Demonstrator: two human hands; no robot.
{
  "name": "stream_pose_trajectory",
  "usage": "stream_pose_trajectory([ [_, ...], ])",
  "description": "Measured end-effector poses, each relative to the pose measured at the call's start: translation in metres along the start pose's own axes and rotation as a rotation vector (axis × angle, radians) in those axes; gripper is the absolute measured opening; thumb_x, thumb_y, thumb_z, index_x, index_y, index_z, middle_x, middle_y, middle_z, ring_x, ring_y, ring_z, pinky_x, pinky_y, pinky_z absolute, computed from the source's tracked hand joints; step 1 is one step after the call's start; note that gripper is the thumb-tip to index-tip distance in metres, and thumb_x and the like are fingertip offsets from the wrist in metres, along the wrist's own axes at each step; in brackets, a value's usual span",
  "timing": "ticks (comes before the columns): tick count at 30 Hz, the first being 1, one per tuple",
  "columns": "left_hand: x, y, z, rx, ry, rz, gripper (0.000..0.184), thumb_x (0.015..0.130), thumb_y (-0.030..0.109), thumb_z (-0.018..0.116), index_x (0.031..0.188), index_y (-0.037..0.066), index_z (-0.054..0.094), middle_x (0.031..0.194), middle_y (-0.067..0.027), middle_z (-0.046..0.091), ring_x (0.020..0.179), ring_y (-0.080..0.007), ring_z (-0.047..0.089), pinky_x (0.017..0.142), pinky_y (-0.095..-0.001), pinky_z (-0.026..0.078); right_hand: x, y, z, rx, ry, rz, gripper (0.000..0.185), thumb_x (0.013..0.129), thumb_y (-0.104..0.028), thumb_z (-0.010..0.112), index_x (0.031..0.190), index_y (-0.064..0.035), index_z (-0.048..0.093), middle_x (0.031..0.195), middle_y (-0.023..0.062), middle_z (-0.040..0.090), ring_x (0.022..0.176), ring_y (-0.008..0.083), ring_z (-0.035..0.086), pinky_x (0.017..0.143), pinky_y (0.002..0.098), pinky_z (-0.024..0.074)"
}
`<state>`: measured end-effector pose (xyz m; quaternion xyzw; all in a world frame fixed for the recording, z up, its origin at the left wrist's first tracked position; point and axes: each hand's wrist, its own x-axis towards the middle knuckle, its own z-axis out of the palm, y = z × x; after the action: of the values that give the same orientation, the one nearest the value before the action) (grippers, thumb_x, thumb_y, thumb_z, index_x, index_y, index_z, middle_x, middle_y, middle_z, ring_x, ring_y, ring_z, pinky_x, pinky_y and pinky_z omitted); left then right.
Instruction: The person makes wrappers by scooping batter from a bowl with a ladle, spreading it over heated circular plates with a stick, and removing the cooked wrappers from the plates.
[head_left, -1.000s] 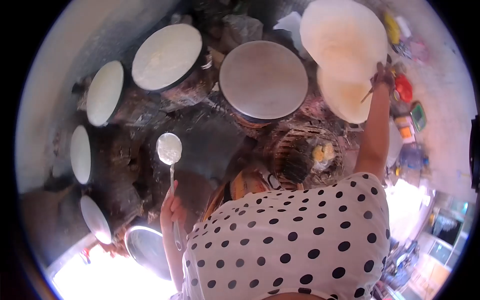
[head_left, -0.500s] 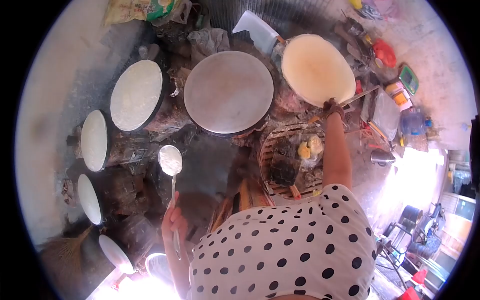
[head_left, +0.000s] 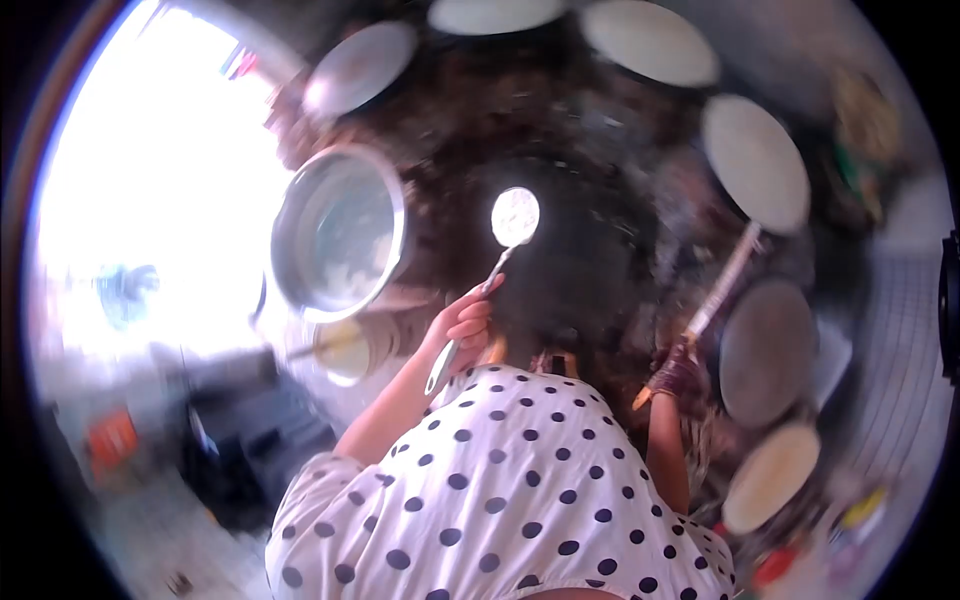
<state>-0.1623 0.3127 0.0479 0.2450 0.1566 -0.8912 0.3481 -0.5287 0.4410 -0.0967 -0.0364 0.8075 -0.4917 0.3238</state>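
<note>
Left hand [head_left: 465,327]: grip closed around a ladle [head_left: 501,262] before the torso, its bowl presumably level to retain its pale load. Right hand [head_left: 683,370]: closed around a spatula [head_left: 722,287], angled towards a pale disc [head_left: 757,165]; blur obscures any contact.

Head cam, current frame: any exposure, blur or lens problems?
Head view: left side blown out to white, no detail there; ladle bowl glares; centre background dark and murky; right hand and spatula look smeared, likely motion; strong fisheye, black corners; dotted shirt comparatively crisp.
</note>
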Motion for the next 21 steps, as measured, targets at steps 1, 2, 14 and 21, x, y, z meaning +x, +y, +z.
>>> stream_pose_trajectory([
  [1,-0.018,0.019,-0.026,0.071,-0.075,0.097,0.039,0.100,0.018,0.034,0.139,0.012,0.035,0.054,0.0061,0.027,0.035,-0.0022,0.028,0.032,-0.0192,0.024,-0.019,-0.020,0.047,0.119,-0.252,-0.050,0.024,0.090,-0.028,0.058,0.091,-0.0039,0.063,0.061,0.0033,0.058,0.047,0.0107,0.053,0.037,0.0258,0.0390],
  [2,-0.034,0.040,-0.046,0.148,-0.144,0.205,0.040,0.101,0.016,0.033,0.141,0.013,0.033,0.056,0.0061,0.028,0.036,-0.0015,0.029,0.033,-0.0188,0.024,-0.040,-0.045,0.096,0.085,-0.450,-0.135,0.020,0.092,-0.019,0.054,0.103,-0.0047,0.061,0.069,0.0025,0.060,0.048,0.0091,0.054,0.039,0.0238,0.0412],
  [14,-0.126,0.331,-0.288,0.469,0.730,0.492,0.007,0.092,0.013,0.045,0.092,0.006,0.047,0.061,0.0000,0.045,0.045,-0.0085,0.041,0.037,-0.0211,0.033,-0.270,-0.070,0.458,-0.843,-1.104,0.553,0.021,0.092,-0.023,0.048,0.109,-0.0117,0.053,0.072,0.0103,0.055,0.046,0.0214,0.053,0.040,0.0369,0.0440],
  [21,-0.038,0.392,-0.352,0.449,0.879,0.437,0.013,0.090,0.013,0.044,0.089,0.000,0.047,0.060,-0.0077,0.048,0.045,-0.0180,0.047,0.039,-0.0300,0.038,-0.272,-0.039,0.558,-1.109,-1.184,0.558,0.049,0.087,-0.004,0.040,0.133,-0.0201,0.038,0.080,0.0105,0.054,0.054,0.0195,0.055,0.044,0.0323,0.0462],
])
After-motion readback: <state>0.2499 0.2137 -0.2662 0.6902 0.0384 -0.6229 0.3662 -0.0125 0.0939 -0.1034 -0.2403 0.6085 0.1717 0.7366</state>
